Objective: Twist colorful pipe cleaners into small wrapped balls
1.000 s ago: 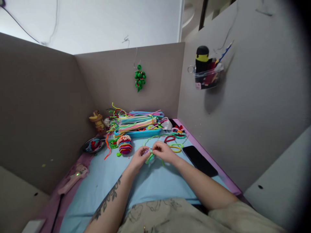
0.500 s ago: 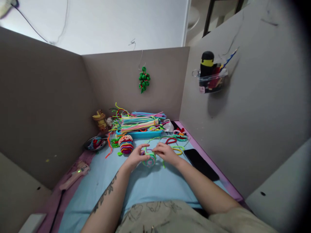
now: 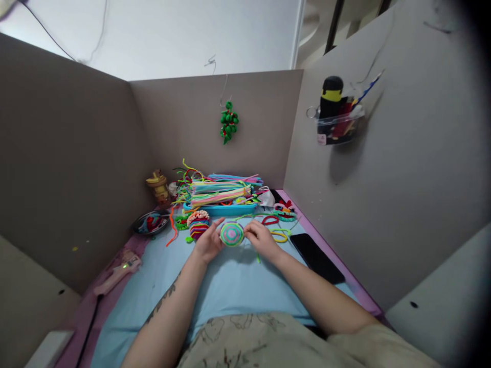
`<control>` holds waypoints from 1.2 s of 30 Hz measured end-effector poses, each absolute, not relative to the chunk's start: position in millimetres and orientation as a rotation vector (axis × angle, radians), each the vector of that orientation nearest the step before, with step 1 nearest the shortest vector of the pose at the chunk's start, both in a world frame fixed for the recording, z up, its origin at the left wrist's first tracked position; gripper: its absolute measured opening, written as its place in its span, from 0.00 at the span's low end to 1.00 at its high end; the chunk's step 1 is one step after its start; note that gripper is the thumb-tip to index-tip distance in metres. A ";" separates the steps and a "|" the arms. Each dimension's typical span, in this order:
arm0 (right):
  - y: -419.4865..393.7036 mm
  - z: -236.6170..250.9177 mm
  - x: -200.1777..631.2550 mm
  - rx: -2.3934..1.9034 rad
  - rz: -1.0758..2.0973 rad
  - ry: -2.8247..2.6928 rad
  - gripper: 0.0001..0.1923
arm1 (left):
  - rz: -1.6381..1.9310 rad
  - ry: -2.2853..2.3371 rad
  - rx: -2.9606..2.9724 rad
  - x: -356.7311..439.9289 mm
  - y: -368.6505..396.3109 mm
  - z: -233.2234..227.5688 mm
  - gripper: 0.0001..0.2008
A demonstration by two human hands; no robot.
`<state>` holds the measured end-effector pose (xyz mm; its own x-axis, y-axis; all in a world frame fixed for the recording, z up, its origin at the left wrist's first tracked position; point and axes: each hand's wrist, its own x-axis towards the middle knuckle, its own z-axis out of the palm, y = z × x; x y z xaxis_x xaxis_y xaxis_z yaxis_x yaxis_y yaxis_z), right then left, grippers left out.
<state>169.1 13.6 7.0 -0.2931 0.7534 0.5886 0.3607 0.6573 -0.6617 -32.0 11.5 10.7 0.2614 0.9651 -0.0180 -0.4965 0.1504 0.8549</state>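
Between my hands is a round spiral coil of pipe cleaners (image 3: 232,233) in green, pink and turquoise, its flat ringed face turned up toward me. My left hand (image 3: 208,245) cups the left edge of the coil, with some of its fingers hidden behind it. At the right edge, my right hand (image 3: 263,240) pinches the rim between thumb and fingers. A striped multicolour pipe-cleaner piece (image 3: 198,226) with a peach top stands just beyond my left hand. Loose yellow and red pipe-cleaner loops (image 3: 279,235) lie beyond my right hand.
A blue tray (image 3: 230,210) heaped with pipe cleaners stands at the back. A black phone (image 3: 317,258) lies at right, a dark bowl (image 3: 151,224) and a pink glue gun (image 3: 120,273) at left. Grey panels (image 3: 383,168) enclose the table; a tub (image 3: 338,128) hangs on the right one.
The coil has been tipped so its ringed face now shows, where its side showed before. My hands have moved slightly apart, and the right hand has shifted to the coil's right rim.
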 end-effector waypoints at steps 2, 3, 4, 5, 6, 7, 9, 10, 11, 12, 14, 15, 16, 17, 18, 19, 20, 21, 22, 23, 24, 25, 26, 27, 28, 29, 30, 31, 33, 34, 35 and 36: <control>16.0 4.2 162.9 -0.976 0.513 -1.775 0.05 | 1.187 0.602 0.777 -27.1 12.5 8.2 0.26; 17.1 2.5 159.9 -1.014 0.517 -1.734 0.04 | 1.196 0.584 0.764 -23.5 11.8 6.6 0.26; 18.0 0.9 157.2 -1.038 0.518 -1.712 0.04 | 1.203 0.573 0.766 -19.4 10.2 4.9 0.26; 18.4 -0.4 154.9 -1.051 0.509 -1.696 0.05 | 1.206 0.566 0.780 -14.9 8.2 3.3 0.28; 18.4 -1.5 153.0 -1.056 0.494 -1.689 0.05 | 1.198 0.565 0.793 -10.5 5.9 1.9 0.30; 17.9 -2.2 151.5 -1.055 0.478 -1.690 0.06 | 1.200 0.573 0.804 -6.6 3.8 0.7 0.31; 16.5 -2.7 149.6 -1.035 0.469 -1.717 0.06 | 1.243 0.605 0.827 -1.2 1.2 -0.6 0.33; 15.8 -2.5 149.0 -1.022 0.483 -1.736 0.06 | 1.271 0.629 0.827 -0.2 1.0 -0.8 0.34; 15.3 -2.3 148.8 -1.011 0.510 -1.754 0.06 | 1.298 0.654 0.821 -0.3 1.5 -0.7 0.35; 15.0 -2.0 148.6 -1.006 0.544 -1.766 0.06 | 1.322 0.677 0.810 -1.4 2.6 -0.4 0.36; 15.0 -1.6 148.7 -1.015 0.601 -1.769 0.05 | 1.350 0.713 0.791 -5.4 5.4 0.6 0.38; 15.2 -1.4 148.9 -1.026 0.623 -1.769 0.04 | 1.356 0.722 0.791 -7.7 6.6 1.2 0.39; 15.3 -1.2 149.1 -1.035 0.643 -1.773 0.04 | 1.355 0.724 0.797 -9.9 7.6 1.7 0.39; 15.3 -1.0 149.3 -1.041 0.664 -1.779 0.04 | 1.349 0.723 0.805 -11.8 8.3 2.1 0.40; 15.1 -0.7 149.4 -1.044 0.690 -1.782 0.05 | 1.338 0.720 0.815 -13.3 8.8 2.3 0.40; 14.7 -0.5 149.5 -1.043 0.722 -1.781 0.05 | 1.327 0.715 0.824 -14.4 9.0 2.3 0.40; 14.3 -0.2 149.5 -1.042 0.756 -1.773 0.04 | 1.317 0.706 0.829 -15.1 9.2 2.1 0.40; 13.7 0.1 149.5 -1.038 0.789 -1.761 0.04 | 1.309 0.696 0.831 -15.6 9.2 1.7 0.39; 13.1 0.4 149.3 -1.035 0.816 -1.749 0.03 | 1.304 0.685 0.831 -15.9 9.3 1.3 0.39; 12.3 0.5 149.0 -1.031 0.835 -1.742 0.03 | 1.300 0.672 0.828 -16.0 9.2 0.9 0.38; 11.6 0.7 148.6 -1.026 0.844 -1.739 0.02 | 1.297 0.657 0.822 -16.0 9.1 0.6 0.38; 10.7 1.0 148.3 -1.020 0.843 -1.742 0.02 | 1.293 0.641 0.815 -15.9 8.9 0.6 0.37; 9.7 1.3 147.9 -1.012 0.830 -1.747 0.02 | 1.286 0.626 0.807 -15.8 8.6 0.8 0.37; 8.6 1.9 147.6 -1.002 0.806 -1.754 0.03 | 1.277 0.612 0.797 -15.6 8.3 1.3 0.37; 7.4 2.7 147.5 -0.988 0.775 -1.762 0.03 | 1.269 0.597 0.785 -15.5 8.1 1.9 0.37; 6.2 3.7 147.7 -0.971 0.738 -1.771 0.04 | 1.261 0.587 0.771 -15.6 7.9 2.7 0.36; 5.1 4.9 148.2 -0.952 0.699 -1.783 0.04 | 1.256 0.581 0.756 -15.8 8.0 3.4 0.35; 4.1 6.2 149.2 -0.931 0.661 -1.795 0.04 | 1.254 0.581 0.739 -16.2 8.3 4.1 0.34; 3.3 8.6 152.3 -0.891 0.599 -1.826 0.04 | 1.264 0.594 0.697 -17.8 9.4 5.1 0.31; 3.5 9.3 154.3 -0.877 0.572 -1.841 0.04 | 1.269 0.601 0.674 -18.7 10.1 5.5 0.29; 4.2 9.7 156.4 -0.867 0.548 -1.855 0.04 | 1.274 0.606 0.650 -19.7 10.8 5.7 0.28; 5.2 9.7 158.4 -0.863 0.526 -1.864 0.05 | 1.275 0.609 0.627 -20.5 11.4 5.9 0.26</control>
